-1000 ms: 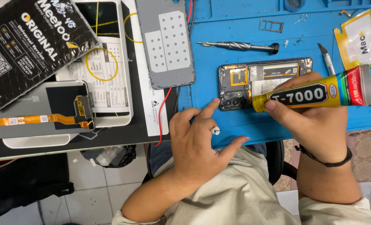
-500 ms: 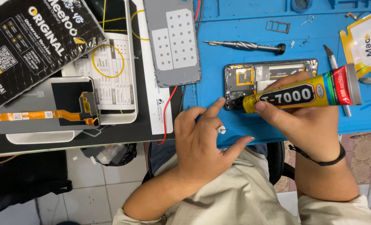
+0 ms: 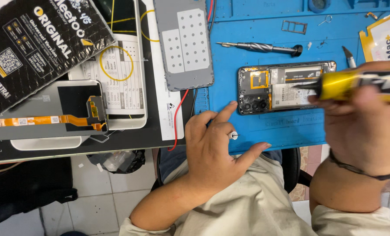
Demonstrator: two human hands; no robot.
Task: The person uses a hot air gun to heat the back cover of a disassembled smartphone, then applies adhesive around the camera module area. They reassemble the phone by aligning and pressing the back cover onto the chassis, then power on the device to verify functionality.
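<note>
On the blue mat (image 3: 256,131), the opened phone (image 3: 286,86) lies w/ back off. Right hand (image 3: 361,126) clamped on yellow glue tube (image 3: 356,84), tip over phone's battery. Left hand (image 3: 216,144) empty, fingers spread, forefinger at phone's corner. Gluing looks underway; grey back cover (image 3: 184,41), left of phone, not yet refitted.

Surface: dark top (image 3: 129,142), with a blue mat (image 3: 265,131) over its right part.
On the mat: opened phone (image 3: 282,87), screwdriver (image 3: 260,47), small card tray (image 3: 294,26), grey back cover (image 3: 184,41) overlapping the mat's left edge.
On the dark top: black padded pouch (image 3: 37,43), screen panel (image 3: 41,113) with orange ribbon cable (image 3: 41,119), red wire (image 3: 177,118).
Floor: pale tiles (image 3: 103,196) below.
</note>
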